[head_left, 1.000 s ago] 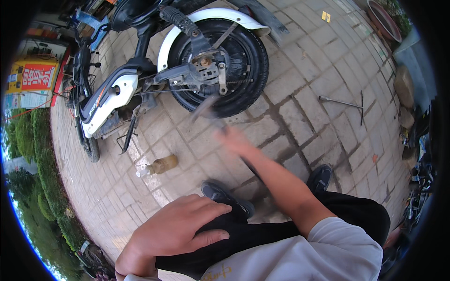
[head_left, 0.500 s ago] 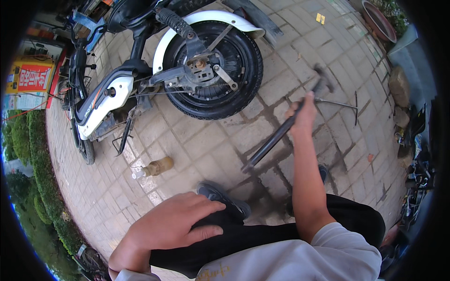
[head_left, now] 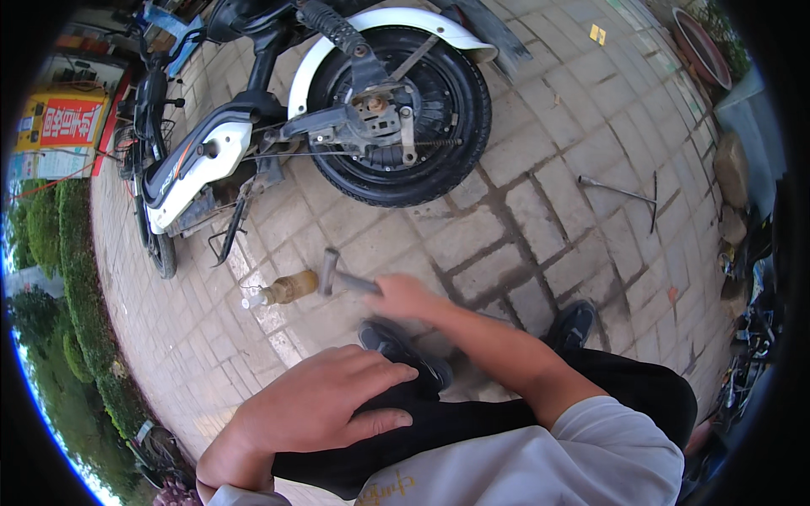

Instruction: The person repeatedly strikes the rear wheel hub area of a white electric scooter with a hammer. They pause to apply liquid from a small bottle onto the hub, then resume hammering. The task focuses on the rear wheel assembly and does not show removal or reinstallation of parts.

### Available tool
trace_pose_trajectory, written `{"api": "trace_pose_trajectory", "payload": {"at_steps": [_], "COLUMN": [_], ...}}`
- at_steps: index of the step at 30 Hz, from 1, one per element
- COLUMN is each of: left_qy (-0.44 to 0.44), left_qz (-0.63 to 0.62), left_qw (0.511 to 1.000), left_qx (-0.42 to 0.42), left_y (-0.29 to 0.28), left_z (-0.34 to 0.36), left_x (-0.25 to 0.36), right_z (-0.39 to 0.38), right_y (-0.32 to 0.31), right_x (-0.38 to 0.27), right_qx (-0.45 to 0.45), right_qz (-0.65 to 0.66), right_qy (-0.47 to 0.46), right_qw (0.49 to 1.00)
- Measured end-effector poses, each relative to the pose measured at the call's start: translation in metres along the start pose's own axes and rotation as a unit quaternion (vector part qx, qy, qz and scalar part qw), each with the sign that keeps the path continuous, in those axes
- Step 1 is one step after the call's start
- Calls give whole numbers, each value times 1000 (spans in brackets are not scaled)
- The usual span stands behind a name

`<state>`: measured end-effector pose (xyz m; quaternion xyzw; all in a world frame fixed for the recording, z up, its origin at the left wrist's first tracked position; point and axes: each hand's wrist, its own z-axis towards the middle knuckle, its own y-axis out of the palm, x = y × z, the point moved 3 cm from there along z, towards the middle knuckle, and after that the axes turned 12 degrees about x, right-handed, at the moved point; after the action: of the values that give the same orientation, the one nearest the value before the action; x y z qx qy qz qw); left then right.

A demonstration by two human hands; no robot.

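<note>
My right hand [head_left: 403, 297] is closed round the handle of a hammer [head_left: 358, 284]. The hammer's metal head sits beside the base of a bottle of yellowish-brown liquid [head_left: 293, 287] standing or lying on the paving; I cannot tell whether the two touch. My left hand [head_left: 316, 398] rests over my left knee, its thumb and fingers apart, holding nothing. Ahead of me, an electric scooter [head_left: 226, 142] shows its black rear wheel [head_left: 460, 126], with the hub, a brake lever and a spring in sight.
A T-handled wrench [head_left: 623, 192] lies on the paving at the right. My shoes [head_left: 574, 325] are planted close by. Farther off stand a round plant pot [head_left: 702, 49], stones [head_left: 731, 169] and a piled row of parts at the right edge. A hedge [head_left: 74, 278] runs along the left.
My right hand has swung the hammer left and nearer, from by the T-handled wrench to the bottle. My left hand stays on my knee. The view has shifted slightly.
</note>
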<state>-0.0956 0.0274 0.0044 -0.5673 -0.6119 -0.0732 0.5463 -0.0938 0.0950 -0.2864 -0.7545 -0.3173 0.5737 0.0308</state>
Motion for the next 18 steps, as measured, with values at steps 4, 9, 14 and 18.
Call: {"api": "trace_pose_trajectory", "payload": {"at_steps": [4,9,14,18], "left_qy": [-16,14,37,15], "left_qz": [-6,-7,20,-1], "left_qw": [1000,1000,999,1000], "left_qx": [18,-4,-14,-14], "left_y": [-3,-2,-3,-2], "left_z": [-12,-2,11,3], "left_x": [-4,-4,-3,-7], "right_z": [26,4,13,15], "right_y": [-77,-59,-61,-117], "right_x": [21,26,34,63], "right_qx": [181,229,159,272], "right_qz": [154,183,25,111], "right_qy": [127,111,85,138], "right_qw": [963,950,983,946]}}
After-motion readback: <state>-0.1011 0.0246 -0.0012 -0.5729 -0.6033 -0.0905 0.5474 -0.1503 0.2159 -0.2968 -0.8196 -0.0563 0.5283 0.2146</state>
